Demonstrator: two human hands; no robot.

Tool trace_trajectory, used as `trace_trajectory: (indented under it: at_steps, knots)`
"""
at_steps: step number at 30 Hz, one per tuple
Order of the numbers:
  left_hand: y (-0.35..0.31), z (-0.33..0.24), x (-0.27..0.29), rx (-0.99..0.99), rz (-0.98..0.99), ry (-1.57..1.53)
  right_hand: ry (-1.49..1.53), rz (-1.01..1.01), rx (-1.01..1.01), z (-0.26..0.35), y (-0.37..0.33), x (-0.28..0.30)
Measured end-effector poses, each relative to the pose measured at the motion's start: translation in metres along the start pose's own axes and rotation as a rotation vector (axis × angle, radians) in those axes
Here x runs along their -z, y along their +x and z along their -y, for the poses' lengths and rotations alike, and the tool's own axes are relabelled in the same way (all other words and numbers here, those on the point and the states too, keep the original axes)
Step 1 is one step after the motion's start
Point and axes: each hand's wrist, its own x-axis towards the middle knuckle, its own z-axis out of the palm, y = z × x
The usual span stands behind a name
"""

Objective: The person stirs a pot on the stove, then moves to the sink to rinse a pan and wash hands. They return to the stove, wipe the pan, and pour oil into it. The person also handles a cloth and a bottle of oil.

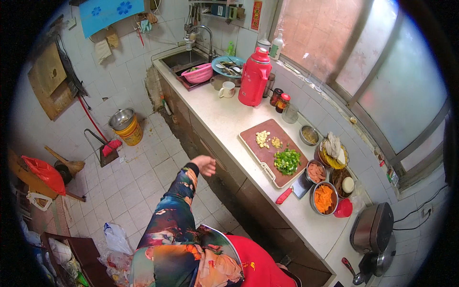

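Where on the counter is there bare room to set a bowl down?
The bare stretch of counter between the white mug and the cutting board is free, as is the front strip beside the board. Crowded: right of the board, around the carrot bowl and cleaver, and by the sink.

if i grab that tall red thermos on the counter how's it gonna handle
The red thermos is tall for its base, so a push high up could probably tip it. It looks bulky, likely heavy if full. Its smooth shell may be slippery. It stands near the white mug, which a tip could strike.
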Motion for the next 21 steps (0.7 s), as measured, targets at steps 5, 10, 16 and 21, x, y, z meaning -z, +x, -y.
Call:
trace_trajectory:
  at_steps: [5,10,16,21]
  knots:
    - [0.06,0.075,-0.014,0.1,-0.125,-0.031,0.054,-0.047,0.017,-0.006,0.006,-0.002]
    - [0.023,0.099,-0.017,0.176,-0.114,-0.044,-0.034,-0.042,0.141,0.013,0.018,-0.002]
    - [-0.016,0.131,0.02,0.031,-0.007,0.085,-0.371,0.078,0.419,0.062,0.038,-0.026]
    - [-0.045,0.138,0.197,-0.133,-0.097,-0.052,-0.441,0.035,0.876,0.198,0.083,-0.028]
